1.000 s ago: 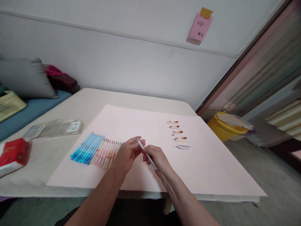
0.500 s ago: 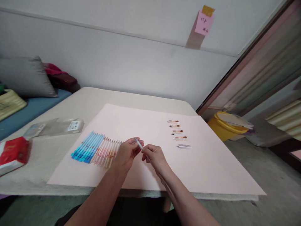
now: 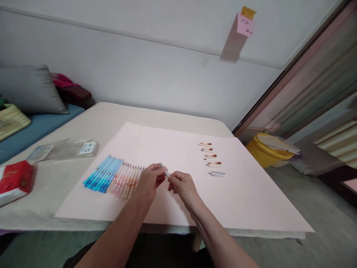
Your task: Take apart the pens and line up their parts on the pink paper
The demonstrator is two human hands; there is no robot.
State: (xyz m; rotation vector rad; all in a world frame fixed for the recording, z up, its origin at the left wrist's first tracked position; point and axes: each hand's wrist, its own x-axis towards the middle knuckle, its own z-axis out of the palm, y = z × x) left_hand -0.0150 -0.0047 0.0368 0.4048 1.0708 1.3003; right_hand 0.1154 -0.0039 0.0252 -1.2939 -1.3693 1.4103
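Both hands meet over the near middle of a pale pink sheet point(image 3: 245, 201) on the table. My left hand point(image 3: 149, 181) pinches the upper end of a thin clear pen point(image 3: 165, 172), and my right hand point(image 3: 182, 186) is closed round its lower part, hiding most of it. Just left of my left hand lies a row of several blue pens point(image 3: 103, 174) and several pink pens point(image 3: 126, 179), side by side. To the right of my hands, a column of small pen caps point(image 3: 209, 156) lies on the sheet, with a grey cap point(image 3: 218, 173) nearest.
A clear plastic packet point(image 3: 65, 148) and a red tissue pack point(image 3: 15, 179) lie on the cream table point(image 3: 156, 113) at the left. A grey cushion point(image 3: 30, 89) sits on a blue seat behind. A yellow bin point(image 3: 264, 150) stands on the floor to the right. A pink note point(image 3: 245, 25) hangs on the wall.
My right hand has slid up along the pen toward my left hand, so less of the pen shows. The pink note on the wall has swung sideways.
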